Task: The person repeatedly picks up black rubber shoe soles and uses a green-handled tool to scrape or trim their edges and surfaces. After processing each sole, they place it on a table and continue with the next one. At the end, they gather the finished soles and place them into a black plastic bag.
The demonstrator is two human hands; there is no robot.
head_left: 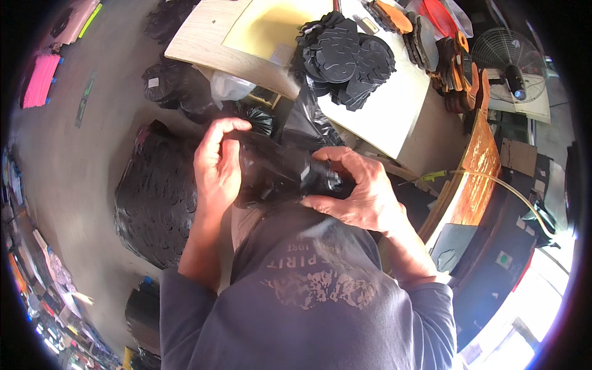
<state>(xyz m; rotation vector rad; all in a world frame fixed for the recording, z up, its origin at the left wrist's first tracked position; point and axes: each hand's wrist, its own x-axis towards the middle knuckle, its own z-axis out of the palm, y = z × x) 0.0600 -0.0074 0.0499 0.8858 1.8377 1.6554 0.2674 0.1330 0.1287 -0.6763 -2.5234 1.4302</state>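
A shiny black plastic bag (271,168) is held in front of my body, between my two hands. My left hand (219,166) is curled at its left end, thumb and fingers bent against the plastic. At the other end my right hand (367,194) grips a bunched part, thumb below and fingers above. What the bag contains is hidden. Just beyond, a pile of flat black cut pieces (333,52) rests on the pale table (394,123). More black plastic (305,120) hangs at the table's near edge.
A large bundle wrapped in black plastic (157,194) stands on the floor to my left, with further black bags (169,83) behind. Stacked orange and dark pieces (456,68) and a fan (505,65) are at far right. A pale hose (502,184) arcs past a wooden board (478,176).
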